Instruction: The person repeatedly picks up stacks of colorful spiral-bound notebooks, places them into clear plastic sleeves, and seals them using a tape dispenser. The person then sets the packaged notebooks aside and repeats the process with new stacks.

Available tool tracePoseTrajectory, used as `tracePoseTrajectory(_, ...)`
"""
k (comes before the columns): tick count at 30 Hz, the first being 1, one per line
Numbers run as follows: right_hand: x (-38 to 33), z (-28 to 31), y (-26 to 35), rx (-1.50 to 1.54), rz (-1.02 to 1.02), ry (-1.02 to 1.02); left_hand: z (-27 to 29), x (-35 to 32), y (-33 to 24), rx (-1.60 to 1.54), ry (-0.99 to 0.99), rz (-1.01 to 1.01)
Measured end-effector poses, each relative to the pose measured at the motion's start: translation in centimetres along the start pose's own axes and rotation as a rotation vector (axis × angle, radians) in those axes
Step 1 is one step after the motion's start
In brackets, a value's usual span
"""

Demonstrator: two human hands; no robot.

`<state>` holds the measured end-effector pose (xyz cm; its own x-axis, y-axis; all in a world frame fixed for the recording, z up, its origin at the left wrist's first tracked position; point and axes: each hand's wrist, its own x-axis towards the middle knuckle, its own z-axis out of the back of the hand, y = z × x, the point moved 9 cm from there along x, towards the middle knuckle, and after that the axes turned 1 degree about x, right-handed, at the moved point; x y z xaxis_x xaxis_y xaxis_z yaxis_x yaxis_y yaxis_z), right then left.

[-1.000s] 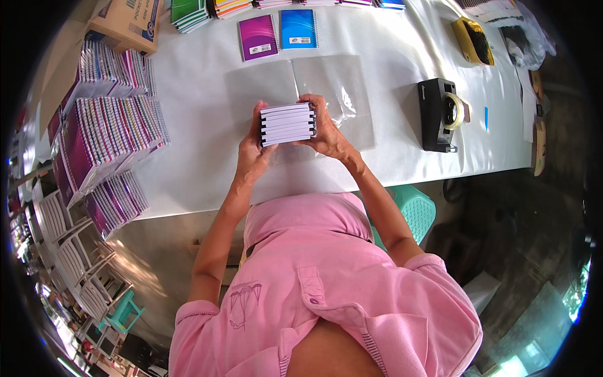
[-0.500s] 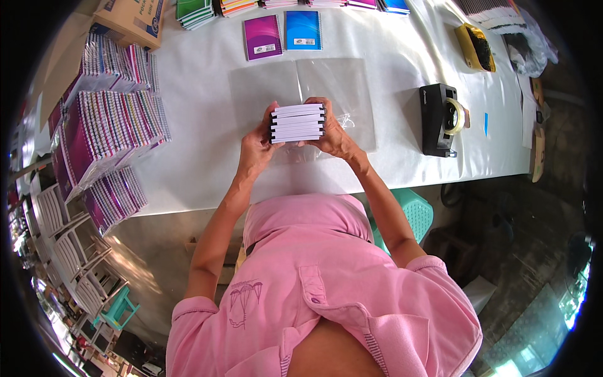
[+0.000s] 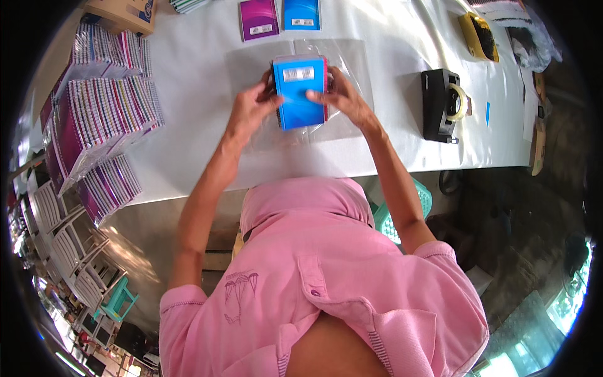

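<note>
Between my two hands is a stack of small spiral notebooks (image 3: 300,103), its blue top cover with a white label facing up. My left hand (image 3: 254,110) grips the stack's left edge, thumb on the cover's side. On the right edge, my right hand (image 3: 344,97) holds it with the thumb lying over the blue cover. A reddish edge of another notebook shows beneath on the right. Under the stack, a clear plastic sheet or bag (image 3: 251,63) lies flat on the white-covered table (image 3: 195,125).
A purple notebook (image 3: 259,19) and a blue notebook (image 3: 301,14) lie at the back. Wrapped notebook piles (image 3: 103,119) and a cardboard box (image 3: 125,14) stand left. To the right are a black tape dispenser (image 3: 440,103) and a yellow container (image 3: 480,38).
The stack has been tipped from showing its white page edges to showing its blue top cover. Both hands have shifted their hold with it, and the view has moved slightly.
</note>
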<state>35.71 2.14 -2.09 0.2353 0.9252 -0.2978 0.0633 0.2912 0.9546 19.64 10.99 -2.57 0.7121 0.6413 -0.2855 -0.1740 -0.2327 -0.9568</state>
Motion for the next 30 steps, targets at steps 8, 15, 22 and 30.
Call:
tracePoseTrajectory(8, 2.1, 1.0, -1.9, -0.126, -0.255, -0.081, 0.1, 2.5, 3.1, 0.123, -0.055, 0.285)
tracePoseTrajectory(15, -0.8, 2.3, 2.2, -0.898, 0.182, -0.469, 0.0, 2.2, 3.1, 0.209, -0.097, 0.290)
tracePoseTrajectory(22, -5.8, 8.9, -2.1, -0.942, -0.099, -0.899, -0.2, 2.6, 3.0, 0.122, -0.097, 0.275)
tracePoseTrajectory(30, -4.3, 3.7, 4.5, -0.517, 0.270, -0.592, -0.2, 2.5, 2.2, 0.136, -0.104, 0.291)
